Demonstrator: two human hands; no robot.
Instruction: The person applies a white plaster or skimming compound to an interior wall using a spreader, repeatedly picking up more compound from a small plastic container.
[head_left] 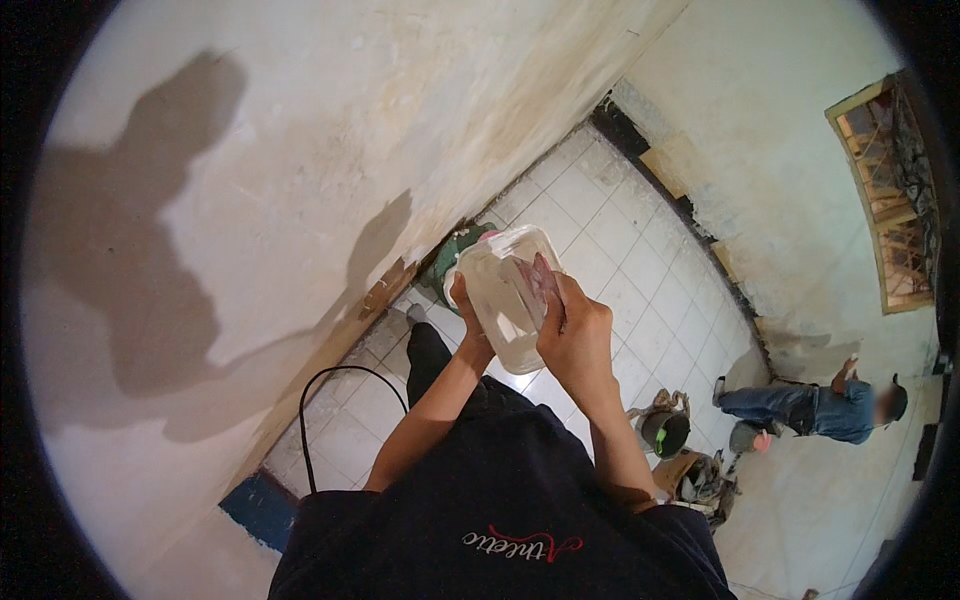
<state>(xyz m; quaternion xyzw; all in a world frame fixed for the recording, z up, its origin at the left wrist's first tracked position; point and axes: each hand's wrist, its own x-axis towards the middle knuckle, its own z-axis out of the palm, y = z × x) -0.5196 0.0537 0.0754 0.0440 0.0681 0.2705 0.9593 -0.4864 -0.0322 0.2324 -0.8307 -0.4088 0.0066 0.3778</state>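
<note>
In front of my body I hold a white, rectangular plastic tub (518, 357), tilted, with pale smears inside. My left hand (468, 312) is closed round its left side. In my right hand (582, 338), a flat reddish-brown piece (538, 277) is pinched between thumb and fingers, over the tub's right rim. It looks like a thin scraper blade or a folded sheet; its exact kind cannot be made out. Part of it is hidden by the fingers.
A stained, patchy wall (330, 150) rises close on my left. Beside it are a green sack (455, 252) and a black cable (304, 420). White tiles (650, 270) cover the floor. At right stand a dark bucket (666, 436), a debris-filled box (700, 480) and another person (845, 412) by the far wall.
</note>
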